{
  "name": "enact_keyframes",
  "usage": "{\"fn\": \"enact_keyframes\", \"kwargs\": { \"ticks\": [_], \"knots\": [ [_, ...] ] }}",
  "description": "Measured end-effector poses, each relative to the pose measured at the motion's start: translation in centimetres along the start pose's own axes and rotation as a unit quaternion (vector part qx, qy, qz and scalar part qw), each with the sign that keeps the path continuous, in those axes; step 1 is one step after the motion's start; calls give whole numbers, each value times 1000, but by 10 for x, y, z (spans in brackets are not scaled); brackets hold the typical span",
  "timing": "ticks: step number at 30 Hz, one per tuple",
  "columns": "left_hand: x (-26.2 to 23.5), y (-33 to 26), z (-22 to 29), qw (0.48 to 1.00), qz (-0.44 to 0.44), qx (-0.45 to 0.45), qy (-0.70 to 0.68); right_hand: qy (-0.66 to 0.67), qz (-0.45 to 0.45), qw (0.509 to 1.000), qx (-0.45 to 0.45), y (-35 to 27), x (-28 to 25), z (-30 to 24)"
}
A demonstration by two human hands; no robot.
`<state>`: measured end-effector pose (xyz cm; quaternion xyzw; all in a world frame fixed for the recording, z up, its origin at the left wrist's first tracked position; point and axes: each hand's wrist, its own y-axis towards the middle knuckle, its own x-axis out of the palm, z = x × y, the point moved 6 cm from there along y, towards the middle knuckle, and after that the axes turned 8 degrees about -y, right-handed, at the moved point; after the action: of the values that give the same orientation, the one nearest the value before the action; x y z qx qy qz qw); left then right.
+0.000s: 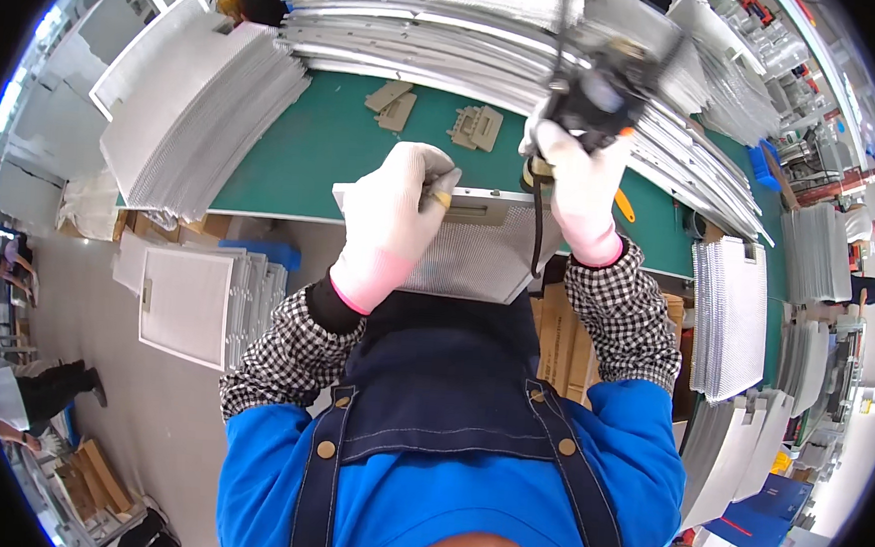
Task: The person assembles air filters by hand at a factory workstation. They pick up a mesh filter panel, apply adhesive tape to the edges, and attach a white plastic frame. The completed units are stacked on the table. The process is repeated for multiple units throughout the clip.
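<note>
A silvery mesh filter panel (pixel 469 250) with a metal frame lies tilted at the bench's near edge, in front of my apron. Set into it near the top edge is a beige plastic piece (pixel 471 213). My left hand (pixel 398 211), in a white glove with a pink cuff, is closed at the panel's upper left edge, thumb and curled fingers pressed together. My right hand (pixel 578 187), gloved alike, grips a black power tool (pixel 601 95) above the panel's right end. The tool is blurred, its kind unclear. A black strap (pixel 537 230) hangs below it across the panel.
Loose beige plastic pieces (pixel 476 128) lie on the green bench (pixel 304 155). Stacked mesh panels (pixel 201 124) stand at the left, more (pixel 730 317) at the right. Long metal strips (pixel 421 47) lie across the back. An orange-handled tool (pixel 624 206) is near my right hand.
</note>
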<state>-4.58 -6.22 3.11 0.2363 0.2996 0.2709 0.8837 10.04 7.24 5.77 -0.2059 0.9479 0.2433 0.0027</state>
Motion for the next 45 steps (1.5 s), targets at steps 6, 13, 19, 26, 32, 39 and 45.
{"fn": "enact_keyframes", "kwargs": {
  "ticks": [6, 13, 19, 26, 32, 39, 45],
  "knots": [
    [15, 21, 2, 998, 7, 54, -14, 326, -150, 910, -206, 28, 6, -83],
    [12, 12, -6, 998, 17, 47, -39, 313, -253, 895, -191, 34, 36, -101],
    [8, 13, 0, 998, 12, 52, -45, 295, -278, 905, -126, 30, 43, -84],
    [3, 15, 6, 997, -3, 73, 16, 287, -331, 890, -127, 25, 48, -88],
    [3, 13, 2, 998, 2, 52, -23, 297, -302, 897, -128, 30, 41, -91],
    [2, 11, 10, 998, 7, 64, 24, 250, -313, 905, -141, 31, 51, -96],
    [10, 12, 12, 996, -39, 53, 62, 295, -203, 934, 26, 42, 69, -90]
  ]
}}
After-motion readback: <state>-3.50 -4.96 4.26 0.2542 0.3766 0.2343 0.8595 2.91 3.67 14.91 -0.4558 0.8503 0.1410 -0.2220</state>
